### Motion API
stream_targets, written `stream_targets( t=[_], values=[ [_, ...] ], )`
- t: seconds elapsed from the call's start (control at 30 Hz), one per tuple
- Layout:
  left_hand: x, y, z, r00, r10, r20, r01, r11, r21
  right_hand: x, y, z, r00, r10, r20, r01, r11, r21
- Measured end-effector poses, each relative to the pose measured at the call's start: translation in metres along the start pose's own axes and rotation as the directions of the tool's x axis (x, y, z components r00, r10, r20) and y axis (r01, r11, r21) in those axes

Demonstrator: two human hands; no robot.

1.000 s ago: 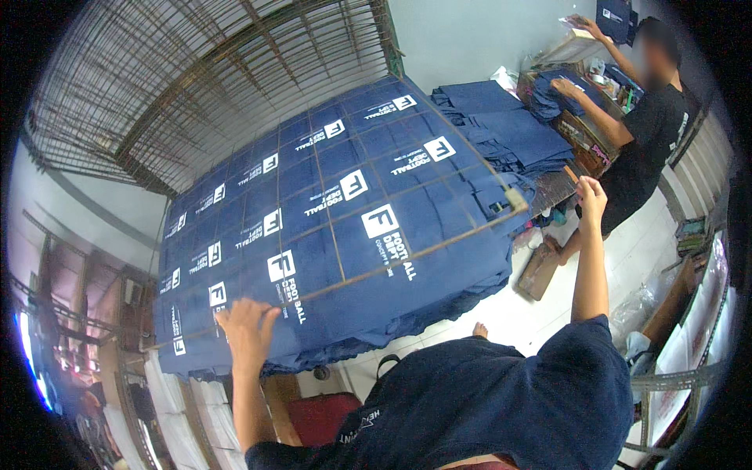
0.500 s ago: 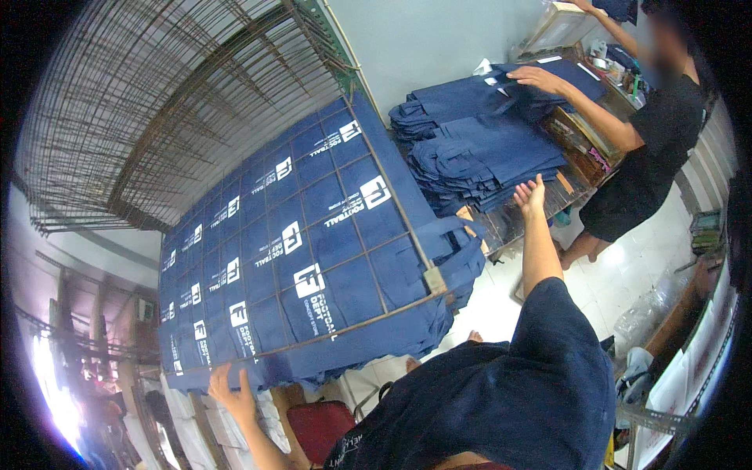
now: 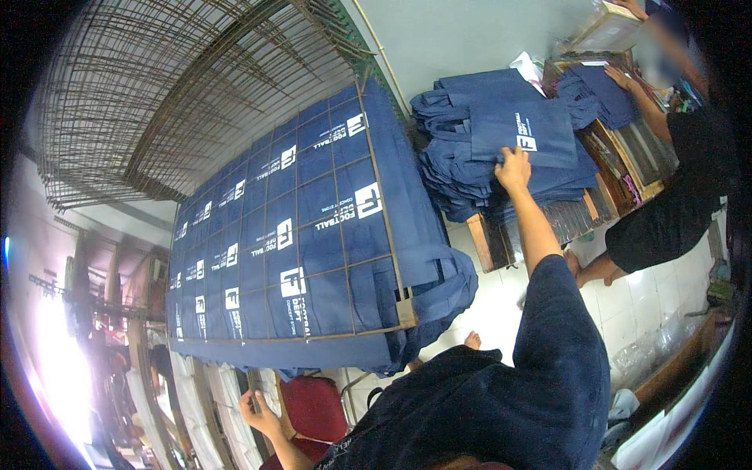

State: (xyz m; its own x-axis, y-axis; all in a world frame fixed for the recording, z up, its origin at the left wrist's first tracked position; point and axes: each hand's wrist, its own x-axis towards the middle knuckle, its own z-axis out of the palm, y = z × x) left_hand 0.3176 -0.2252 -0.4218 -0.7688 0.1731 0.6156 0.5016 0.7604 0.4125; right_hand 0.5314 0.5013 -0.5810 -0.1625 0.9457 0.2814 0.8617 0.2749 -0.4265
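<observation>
My right hand (image 3: 515,169) has its fingers closed on the near edge of a navy fabric bag (image 3: 501,125) with a white print. That bag lies flat on top of a stack of navy bags (image 3: 457,168) with loop handles. My left hand (image 3: 261,412) is in the air below the near edge of a wire drying rack (image 3: 349,251). Its fingers are loosely curled and apart, with nothing visible in them. Printed navy bags (image 3: 258,270) lie in rows under the rack's wire grid, and some handles (image 3: 442,282) hang out at its right corner.
Raised wire racks (image 3: 164,94) lean above the bags at upper left. A co-worker's hand (image 3: 623,81) rests on another navy bag (image 3: 599,98) at the wooden printing table (image 3: 642,153). A red chair (image 3: 313,407) stands beneath the rack's near edge.
A printed bag now lies on the stack, and my right hand has moved up onto its edge. My left hand has dropped away from the rack. The co-worker's hand has shifted right.
</observation>
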Motion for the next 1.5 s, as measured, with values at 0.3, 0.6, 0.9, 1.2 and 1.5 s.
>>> stream_targets(
  t=[0.3, 0.6, 0.9, 1.2, 1.5],
  values=[
    [0.010, 0.050, -0.007, 0.985, 0.169, -0.023, -0.168, 0.986, 0.006, 0.023, -0.017, 0.040, 0.981, -0.177, 0.079, 0.193, 0.931, -0.309],
    [0.023, 0.113, 0.004, 0.924, 0.381, 0.004, -0.376, 0.912, -0.163, 0.018, -0.035, 0.018, 0.965, -0.234, 0.120, 0.257, 0.933, -0.251],
    [0.048, 0.192, -0.002, 0.754, 0.655, 0.049, -0.626, 0.739, -0.248, 0.036, -0.039, 0.020, 0.955, -0.247, -0.167, 0.229, 0.966, -0.118],
    [0.061, 0.363, 0.076, 0.256, 0.788, 0.560, 0.152, 0.539, -0.829, 0.015, -0.093, -0.180, 0.728, -0.276, -0.627, 0.363, 0.932, 0.012],
    [0.090, 0.483, 0.103, 0.363, 0.683, 0.634, 0.868, 0.000, -0.497, -0.124, -0.168, -0.338, 0.462, -0.557, -0.690, 0.642, 0.747, -0.173]
  ],
)
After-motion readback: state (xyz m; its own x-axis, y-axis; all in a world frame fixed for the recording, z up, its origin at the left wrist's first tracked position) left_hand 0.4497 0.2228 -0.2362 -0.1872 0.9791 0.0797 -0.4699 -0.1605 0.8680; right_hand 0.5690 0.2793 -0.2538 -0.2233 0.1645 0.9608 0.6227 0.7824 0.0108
